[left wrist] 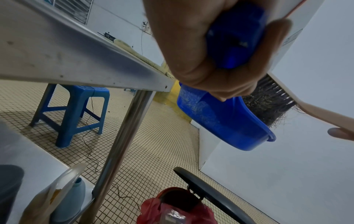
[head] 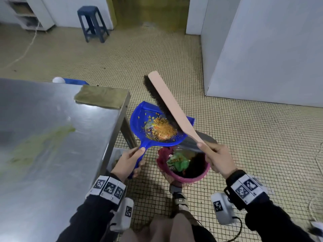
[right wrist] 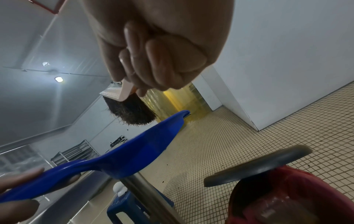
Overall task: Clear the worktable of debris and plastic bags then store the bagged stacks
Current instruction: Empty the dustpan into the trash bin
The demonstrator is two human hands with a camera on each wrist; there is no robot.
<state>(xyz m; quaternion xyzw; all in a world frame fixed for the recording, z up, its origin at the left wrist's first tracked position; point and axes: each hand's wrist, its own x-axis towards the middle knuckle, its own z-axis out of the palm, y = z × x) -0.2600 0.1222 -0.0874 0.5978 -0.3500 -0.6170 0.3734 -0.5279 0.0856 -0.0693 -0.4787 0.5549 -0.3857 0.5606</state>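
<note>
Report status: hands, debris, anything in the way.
Left hand grips blue dustpan, right hand grips brush. Orange debris in pan, held above open bin. Nothing in the way.

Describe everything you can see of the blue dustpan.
The blue dustpan looks like glossy moulded plastic: a shallow scoop with raised side walls and a long handle. The left hand grips that handle, holding the pan in the air beside the steel table's corner, above the floor and next to the open bin. Orange-yellow crumbs are heaped inside. The brush, held by the right hand, has its bristles reaching into the scoop.

Right hand grips brush above dustpan.
</note>
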